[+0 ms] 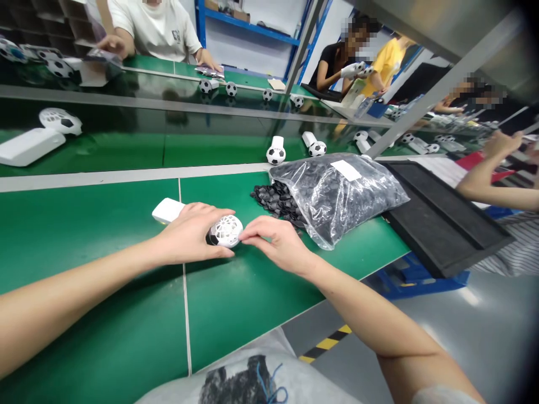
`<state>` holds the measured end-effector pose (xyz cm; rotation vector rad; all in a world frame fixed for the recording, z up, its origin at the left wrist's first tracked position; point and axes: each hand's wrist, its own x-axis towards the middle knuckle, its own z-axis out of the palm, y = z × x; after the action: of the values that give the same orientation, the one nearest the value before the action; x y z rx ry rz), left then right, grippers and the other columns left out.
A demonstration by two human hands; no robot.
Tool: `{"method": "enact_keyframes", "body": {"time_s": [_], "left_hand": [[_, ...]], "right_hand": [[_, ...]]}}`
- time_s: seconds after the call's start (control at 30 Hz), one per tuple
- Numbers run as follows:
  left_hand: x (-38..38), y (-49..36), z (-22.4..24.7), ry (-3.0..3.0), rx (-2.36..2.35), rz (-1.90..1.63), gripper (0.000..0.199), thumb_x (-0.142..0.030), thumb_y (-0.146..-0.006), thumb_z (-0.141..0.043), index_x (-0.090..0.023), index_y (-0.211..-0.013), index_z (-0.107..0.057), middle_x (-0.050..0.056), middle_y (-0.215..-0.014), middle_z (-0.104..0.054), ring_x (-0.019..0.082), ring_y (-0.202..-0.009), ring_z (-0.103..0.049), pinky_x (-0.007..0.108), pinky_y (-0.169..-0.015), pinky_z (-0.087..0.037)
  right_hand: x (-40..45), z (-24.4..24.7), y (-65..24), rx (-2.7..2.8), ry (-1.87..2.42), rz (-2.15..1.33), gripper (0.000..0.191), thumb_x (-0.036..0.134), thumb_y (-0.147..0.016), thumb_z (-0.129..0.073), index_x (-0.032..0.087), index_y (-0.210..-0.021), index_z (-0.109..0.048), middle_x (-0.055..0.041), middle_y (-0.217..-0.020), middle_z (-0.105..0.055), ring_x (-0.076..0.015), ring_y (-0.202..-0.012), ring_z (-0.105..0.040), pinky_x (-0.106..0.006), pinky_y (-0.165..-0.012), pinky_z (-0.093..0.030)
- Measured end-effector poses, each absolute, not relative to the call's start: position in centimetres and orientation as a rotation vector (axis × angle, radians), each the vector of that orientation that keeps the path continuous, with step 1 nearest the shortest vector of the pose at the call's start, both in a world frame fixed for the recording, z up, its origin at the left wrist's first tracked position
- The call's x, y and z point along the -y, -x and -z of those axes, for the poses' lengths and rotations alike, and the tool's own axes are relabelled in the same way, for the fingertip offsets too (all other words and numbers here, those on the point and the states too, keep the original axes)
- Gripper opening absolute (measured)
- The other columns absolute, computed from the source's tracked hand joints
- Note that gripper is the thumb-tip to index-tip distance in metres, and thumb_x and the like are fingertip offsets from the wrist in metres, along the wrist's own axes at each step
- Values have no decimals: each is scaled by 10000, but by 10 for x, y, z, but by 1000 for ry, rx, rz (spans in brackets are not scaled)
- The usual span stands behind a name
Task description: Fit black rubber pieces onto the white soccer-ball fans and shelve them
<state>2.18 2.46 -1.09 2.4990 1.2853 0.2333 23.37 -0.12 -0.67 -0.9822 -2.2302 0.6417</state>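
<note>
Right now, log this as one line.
left hand: around soccer-ball device; right hand: pinched at its edge; plastic bag: black pieces at mouth

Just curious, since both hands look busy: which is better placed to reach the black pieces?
Probably the right hand: it is nearer the black pieces, on their side of the ball, while the left hand holds the ball.

Single head-worn view, facing forward and steeply down, flat green work surface (126,314) close below, wearer's grey-clothed lap (244,387) at bottom centre, blue metal shelving (252,25) farther off at top.
</note>
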Motion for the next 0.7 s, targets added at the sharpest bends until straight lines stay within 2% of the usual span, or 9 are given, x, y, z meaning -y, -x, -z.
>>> {"method": "enact_keyframes", "body": {"time_s": [0.13, 0.23, 0.47, 0.57, 0.7], "left_hand": [[-23, -26, 12, -2488, -1319, -288, 819, -746, -611, -522, -232, -1246, -464, 79, -1135, -582, 299, -1057, -465, 433, -918, -326], [-22, -30, 10, -2493, -1345, -309, 779, -729, -625, -525, -210, -1206, -502, 85, -1099, -599, 287, -1024, -488, 442, -928, -327], [-17, -34, 13, -2504, -1357, -396, 653, -668, -699, -508, -194, -1146, -536, 72, -1055, -617, 274, -997, -523, 483, -978, -289], [-16, -32, 16, -2517, -1343, -422, 645, -648, -715, -508, -187, -1166, -517, 81, -1085, -603, 276, -1037, -515, 503, -1015, -234], [-15, -30, 18, -2522, -1330, -434, 660, -672, -728, -473, -181, -1167, -514, 91, -1097, -599, 276, -1048, -510, 505, -1017, -229]], "right_hand": [[-4, 10, -229, 2445, 700, -291, 242, 125, -874, -428, 181, -897, -662, -56, -881, -654, -141, -800, -559, -280, -717, -478], [-9, 16, -224, 2420, 536, -173, 228, 123, -879, -419, 160, -922, -640, -58, -849, -661, -146, -770, -556, -288, -696, -480], [-8, 27, -222, 2145, 733, -466, 50, 167, -818, -574, 164, -863, -597, -38, -816, -632, -135, -827, -574, -261, -752, -483], [-6, 27, -227, 2131, 870, -601, 32, 192, -797, -607, 172, -822, -611, -26, -783, -619, -126, -768, -567, -244, -693, -480], [-5, 27, -230, 2144, 901, -644, 52, 181, -817, -580, 185, -796, -627, -22, -787, -634, -125, -785, -572, -257, -741, -468]]}}
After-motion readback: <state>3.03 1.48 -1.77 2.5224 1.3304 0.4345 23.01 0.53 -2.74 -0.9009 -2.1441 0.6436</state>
